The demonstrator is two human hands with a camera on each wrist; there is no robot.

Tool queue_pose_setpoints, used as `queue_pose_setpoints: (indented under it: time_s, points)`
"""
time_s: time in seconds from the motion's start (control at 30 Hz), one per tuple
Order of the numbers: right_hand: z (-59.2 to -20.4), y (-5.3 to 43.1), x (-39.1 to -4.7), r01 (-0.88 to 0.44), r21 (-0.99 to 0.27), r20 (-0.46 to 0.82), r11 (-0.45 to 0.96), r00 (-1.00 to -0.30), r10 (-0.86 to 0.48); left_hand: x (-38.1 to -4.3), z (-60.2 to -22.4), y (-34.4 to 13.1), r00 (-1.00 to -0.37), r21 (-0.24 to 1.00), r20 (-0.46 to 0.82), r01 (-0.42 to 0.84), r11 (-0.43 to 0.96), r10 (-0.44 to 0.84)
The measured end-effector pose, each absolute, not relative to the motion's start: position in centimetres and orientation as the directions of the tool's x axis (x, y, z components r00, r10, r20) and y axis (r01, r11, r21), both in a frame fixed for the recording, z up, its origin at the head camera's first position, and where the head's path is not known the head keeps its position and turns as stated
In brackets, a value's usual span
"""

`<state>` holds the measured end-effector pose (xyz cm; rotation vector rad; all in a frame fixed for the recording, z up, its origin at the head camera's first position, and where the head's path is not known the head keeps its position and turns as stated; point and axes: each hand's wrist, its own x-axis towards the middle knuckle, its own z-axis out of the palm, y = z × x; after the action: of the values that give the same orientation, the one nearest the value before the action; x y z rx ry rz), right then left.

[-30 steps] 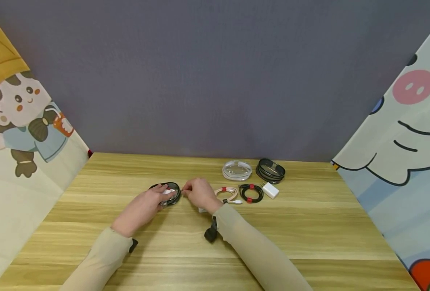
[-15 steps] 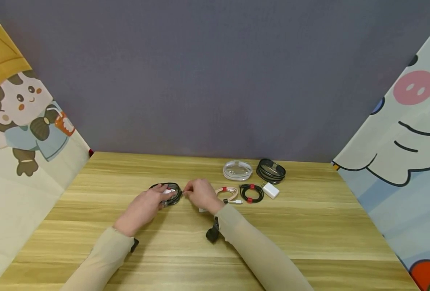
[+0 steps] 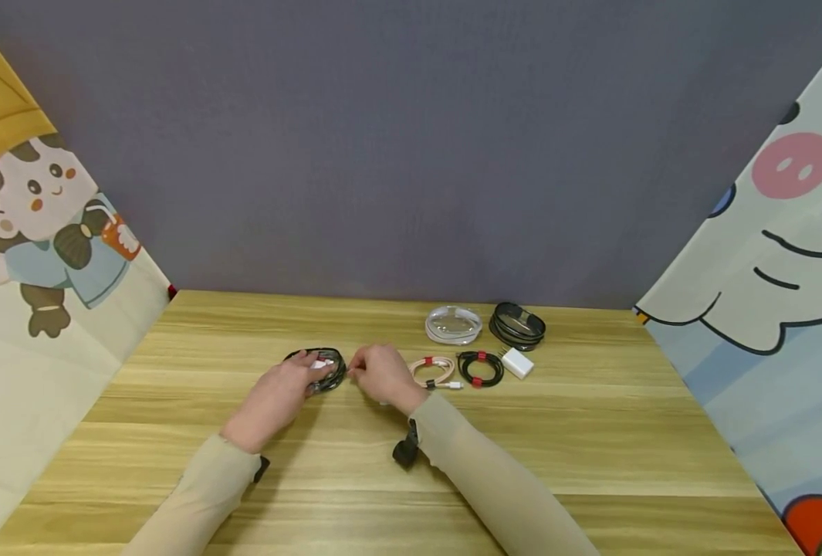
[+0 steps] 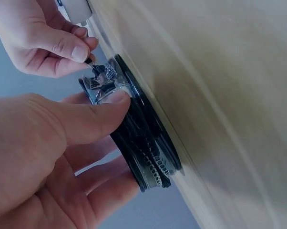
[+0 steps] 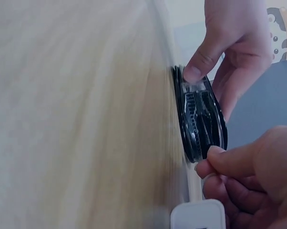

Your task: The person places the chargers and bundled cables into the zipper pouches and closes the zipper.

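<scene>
On the table's left half my left hand (image 3: 275, 398) holds a small clear zip case (image 3: 336, 377) with black edging. Its thumb presses the top while fingers support the far side, as the left wrist view shows. Something white (image 3: 322, 364) shows through the clear part under these fingers. The case stands low on the table, its zipper (image 4: 155, 160) running round the side. My right hand (image 3: 385, 376) pinches the small zipper pull (image 4: 89, 61) at the case's right end between thumb and index finger; its other fingers are curled.
Right of the hands lie a beige coiled cable (image 3: 417, 377), a black coiled cable (image 3: 500, 371) with red ties and a white charger plug (image 3: 518, 364). Behind them sit a white-edged clear case (image 3: 454, 338) and a black-edged case (image 3: 517, 337). Another white charger (image 5: 198, 215) lies near my right hand.
Both hands stay almost in place on the case. My right hand has shifted very slightly; the other things lie as before.
</scene>
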<state>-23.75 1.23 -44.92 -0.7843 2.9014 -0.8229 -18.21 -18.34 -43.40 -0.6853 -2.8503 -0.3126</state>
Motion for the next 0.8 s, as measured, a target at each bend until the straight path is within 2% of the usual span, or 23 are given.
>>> queue_pose_setpoints:
  time_s: [0.2, 0.53, 0.8]
  points:
    - [-44.7, 0.8, -23.3, -0.475, -0.495, 0.102, 0.727, -0.863, -0.495, -18.3, -43.5, -18.0, -0.890, 0.199, 0.242, 0.436, 0.878, 0.387]
    - [-44.9, 0.3, -22.9, -0.487, -0.509, 0.098, 0.709, -0.852, -0.515, -18.3, -43.1, -17.8, -0.898, 0.181, 0.222, 0.421, 0.889, 0.380]
    - [-45.0, -0.3, -22.5, -0.492, -0.484, 0.112, 0.723, -0.855, -0.506, -18.5, -43.3, -17.9, -0.889, 0.181, 0.254, 0.430, 0.884, 0.381]
